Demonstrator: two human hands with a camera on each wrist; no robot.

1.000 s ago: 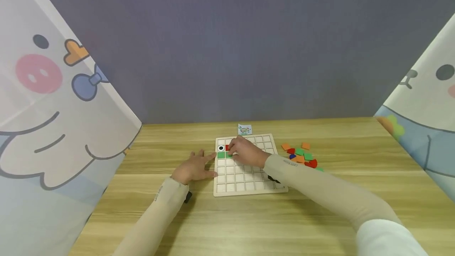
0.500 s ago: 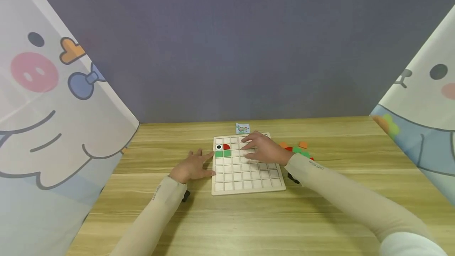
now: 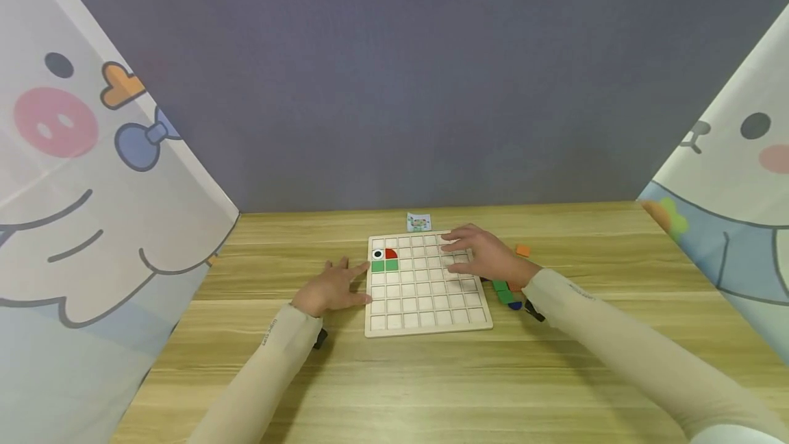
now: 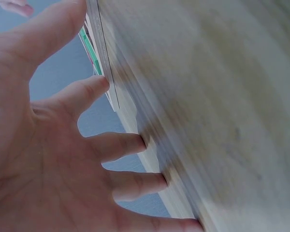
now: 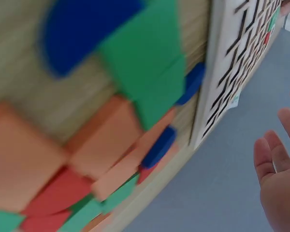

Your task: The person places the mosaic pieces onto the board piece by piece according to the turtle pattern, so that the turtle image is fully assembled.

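Observation:
A pale wooden grid board [image 3: 425, 303] lies flat on the table. In its upper left cells sit an eye tile [image 3: 378, 254], a red quarter-round tile [image 3: 391, 253] and two green square tiles [image 3: 385, 266]. My left hand [image 3: 331, 288] is spread at the board's left side, thumb and forefinger at its edge; the left wrist view shows other fingertips [image 4: 137, 141] on the tabletop. Above the board's right part is my right hand [image 3: 483, 255], fingers loosely extended, holding nothing. Beneath its wrist lie loose green tiles [image 5: 145, 58], orange tiles [image 5: 106, 140] and blue pieces [image 5: 84, 29], partly hidden in the head view.
Behind the board lies a small printed card [image 3: 419, 222]. A lone orange tile [image 3: 522, 251] is at the right, beyond my wrist. The wooden table [image 3: 394, 389] meets a grey wall [image 3: 431, 88] at the back, with printed cloths [image 3: 123, 225] at both sides.
My right hand has let go of the red tile, which stays in its cell, and has moved right toward the loose tiles. My left hand keeps its place at the board.

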